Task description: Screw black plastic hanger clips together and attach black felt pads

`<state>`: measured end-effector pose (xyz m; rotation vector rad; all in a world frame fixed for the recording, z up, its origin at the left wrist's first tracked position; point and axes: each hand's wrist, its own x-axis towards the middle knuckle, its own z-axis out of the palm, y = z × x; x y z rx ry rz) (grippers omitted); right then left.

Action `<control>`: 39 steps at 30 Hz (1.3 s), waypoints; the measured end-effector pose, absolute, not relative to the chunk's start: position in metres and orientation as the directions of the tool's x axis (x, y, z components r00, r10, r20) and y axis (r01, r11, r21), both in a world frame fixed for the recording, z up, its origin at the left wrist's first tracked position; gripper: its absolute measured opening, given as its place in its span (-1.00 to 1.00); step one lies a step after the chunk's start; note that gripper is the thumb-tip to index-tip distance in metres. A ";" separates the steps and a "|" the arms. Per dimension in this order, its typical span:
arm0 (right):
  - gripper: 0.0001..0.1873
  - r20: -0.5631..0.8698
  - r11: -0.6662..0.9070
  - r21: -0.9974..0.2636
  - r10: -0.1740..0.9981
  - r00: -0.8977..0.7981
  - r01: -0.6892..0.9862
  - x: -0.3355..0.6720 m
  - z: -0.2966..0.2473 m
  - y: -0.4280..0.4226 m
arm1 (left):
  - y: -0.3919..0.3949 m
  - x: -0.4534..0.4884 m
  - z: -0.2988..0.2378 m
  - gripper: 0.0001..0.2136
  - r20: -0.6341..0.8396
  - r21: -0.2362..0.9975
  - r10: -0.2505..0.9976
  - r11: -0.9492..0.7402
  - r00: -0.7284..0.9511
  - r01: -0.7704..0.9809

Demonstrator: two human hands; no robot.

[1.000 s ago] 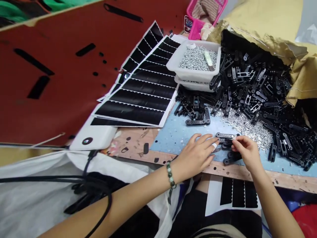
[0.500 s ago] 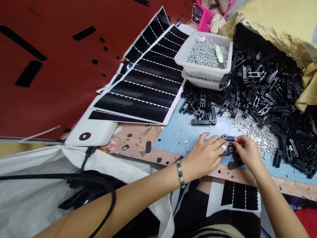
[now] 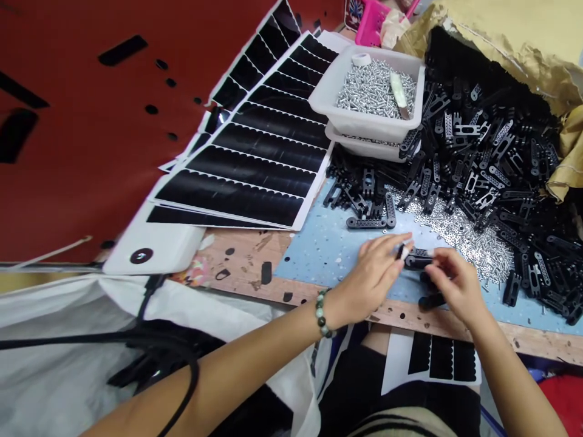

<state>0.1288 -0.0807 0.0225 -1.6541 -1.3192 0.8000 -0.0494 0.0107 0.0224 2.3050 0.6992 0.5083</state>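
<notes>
The black strip (image 3: 416, 261) is blurred by motion and half covered by the fingertips of the left hand (image 3: 373, 276) and right hand (image 3: 455, 284). The pink basket (image 3: 371, 18) is cut off by the top edge. The lower tray (image 3: 359, 146) is mostly hidden under the upper tray (image 3: 364, 124).

Two hands (image 3: 374, 276) (image 3: 456, 284); two white tubs (image 3: 364, 125); one pink basket (image 3: 370, 25); one power bank (image 3: 157, 250).

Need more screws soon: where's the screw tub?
Head view, top centre-right: the screw tub, stacked on another tub, between sticker sheets and black bracket pile.
</notes>
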 end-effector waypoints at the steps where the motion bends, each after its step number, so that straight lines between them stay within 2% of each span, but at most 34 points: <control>1: -0.83 -0.024 -0.145 -0.924 0.946 0.324 0.355 0.132 0.019 -0.080 | 0.012 -0.050 0.021 -0.64 0.180 0.680 0.622 -0.639 0.762 0.360; 4: -0.79 -0.159 -0.276 -0.936 0.886 0.435 0.220 0.140 0.008 -0.073 | 0.013 -0.051 0.018 -0.67 0.189 0.583 0.572 -0.720 0.798 0.377; 7: -0.76 -0.199 -0.319 -0.919 0.881 0.429 0.230 0.142 0.003 -0.066 | 0.010 -0.049 0.015 -0.69 0.176 0.517 0.502 -0.779 0.847 0.354; 10: -0.77 -0.203 -0.334 -0.907 0.880 0.429 0.256 0.141 0.003 -0.061 | 0.007 -0.048 0.014 -0.69 0.183 0.490 0.487 -0.798 0.854 0.350; 15: -0.75 -0.269 -0.360 -0.919 0.872 0.409 0.161 0.141 0.005 -0.059 | 0.006 -0.050 0.014 -0.67 0.193 0.486 0.473 -0.807 0.860 0.335; 21: -0.77 -0.178 -0.353 -0.850 0.891 0.417 0.391 0.138 0.005 -0.058 | 0.005 -0.053 0.012 -0.65 0.178 0.479 0.464 -0.811 0.868 0.335; 26: -0.76 -0.195 -0.363 -0.847 0.892 0.408 0.388 0.138 0.004 -0.058 | 0.004 -0.054 0.010 -0.65 0.161 0.474 0.465 -0.810 0.871 0.345; 32: -0.78 -0.132 -0.335 -0.797 0.909 0.396 0.502 0.137 0.004 -0.058 | 0.004 -0.054 0.011 -0.66 0.155 0.464 0.455 -0.817 0.877 0.342; 39: -0.93 -0.069 -0.309 -0.620 0.937 0.342 0.721 0.136 0.010 -0.053 | 0.002 -0.044 0.017 -0.61 0.140 0.447 0.479 -0.812 0.867 0.376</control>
